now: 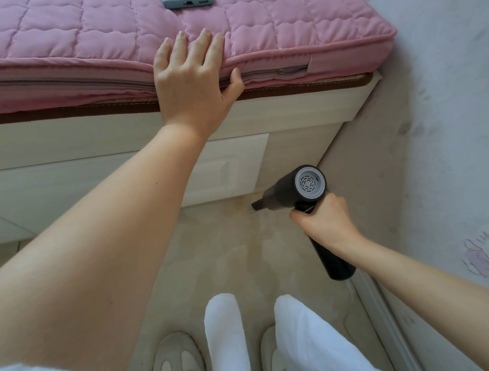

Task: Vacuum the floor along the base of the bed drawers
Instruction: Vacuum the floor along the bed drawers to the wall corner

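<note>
Vacuum [296, 193] gripped by right hand [325, 223], nozzle floorward.

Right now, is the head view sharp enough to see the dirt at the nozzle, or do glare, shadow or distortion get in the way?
Head view: soft even light, no glare; the specks by the vacuum nozzle show on the floor, faintly; wide-angle stretch swells the left forearm and bends the bed edge.

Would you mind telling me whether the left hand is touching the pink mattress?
Touching. The head view shows the left hand lying flat on the pink mattress edge, fingers on top, thumb against its side.
</note>
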